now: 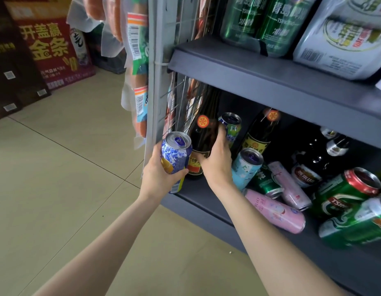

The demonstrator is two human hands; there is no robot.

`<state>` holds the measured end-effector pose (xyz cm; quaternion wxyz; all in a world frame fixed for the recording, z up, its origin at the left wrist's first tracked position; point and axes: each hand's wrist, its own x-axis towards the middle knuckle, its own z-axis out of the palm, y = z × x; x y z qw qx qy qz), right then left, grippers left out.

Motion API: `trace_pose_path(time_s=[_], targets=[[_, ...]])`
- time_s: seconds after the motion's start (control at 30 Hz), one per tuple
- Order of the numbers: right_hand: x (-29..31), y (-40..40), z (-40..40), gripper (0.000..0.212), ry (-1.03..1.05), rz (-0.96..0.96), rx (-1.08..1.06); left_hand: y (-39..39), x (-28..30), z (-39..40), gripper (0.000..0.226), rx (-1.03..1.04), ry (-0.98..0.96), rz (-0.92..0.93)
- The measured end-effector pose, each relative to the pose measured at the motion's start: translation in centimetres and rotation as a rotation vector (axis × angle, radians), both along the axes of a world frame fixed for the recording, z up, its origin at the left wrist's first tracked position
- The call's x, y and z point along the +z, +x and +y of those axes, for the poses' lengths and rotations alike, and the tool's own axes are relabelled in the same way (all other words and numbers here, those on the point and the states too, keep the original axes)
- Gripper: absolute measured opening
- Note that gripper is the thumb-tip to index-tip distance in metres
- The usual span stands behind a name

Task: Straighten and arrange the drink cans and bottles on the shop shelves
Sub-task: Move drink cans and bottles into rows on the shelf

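Note:
My left hand (pixel 158 175) grips a blue-and-white patterned can (pixel 174 155), held upright just outside the left end of the lower shelf (pixel 198 195). My right hand (pixel 217 159) wraps around a dark glass bottle (pixel 203 127) that stands at the shelf's left end. Behind it are a small blue-green can (pixel 232 127) and a second dark bottle (pixel 260 135). A light blue can (pixel 246 167) leans to the right of my right hand. Two pink cans (pixel 275 211) lie on their sides, and green beer cans (pixel 345 193) lie tumbled at the right.
The upper shelf (pixel 260 69) carries shrink-wrapped packs of green beer cans (pixel 260 22) and a white pack (pixel 345 39). Packaged sausages (pixel 138 60) hang on a wire rack at the shelf's left side. Cardboard boxes (pixel 50 50) stand on the tiled floor at the left.

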<state>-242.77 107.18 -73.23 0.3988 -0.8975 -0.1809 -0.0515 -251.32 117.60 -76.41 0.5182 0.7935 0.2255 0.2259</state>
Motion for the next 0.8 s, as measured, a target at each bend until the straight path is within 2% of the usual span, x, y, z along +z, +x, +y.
trace_pose_path(time_s=[0.4, 0.53, 0.6, 0.73, 0.8], targets=[[0.7, 1.0, 1.7, 0.083, -0.03, 0.025, 0.006, 0.3, 0.2, -0.3, 0.081, 0.019, 0.029, 0.016], [3.7, 1.7, -1.6, 0.064, -0.04, -0.211, -0.018, 0.7, 0.2, -0.1, 0.081, 0.006, 0.017, 0.021], [5.8, 4.1, -3.1, 0.064, -0.119, -0.265, -0.019, 0.9, 0.2, 0.0, 0.08, -0.001, 0.013, 0.03], [6.6, 8.1, -2.9, 0.089, -0.436, 0.094, 0.14, 1.1, 0.0, -0.1, 0.083, 0.001, -0.004, 0.028], [5.9, 8.6, -2.1, 0.087, -0.554, 0.095, 0.173, 1.1, 0.0, -0.1, 0.085, -0.002, -0.004, 0.03]])
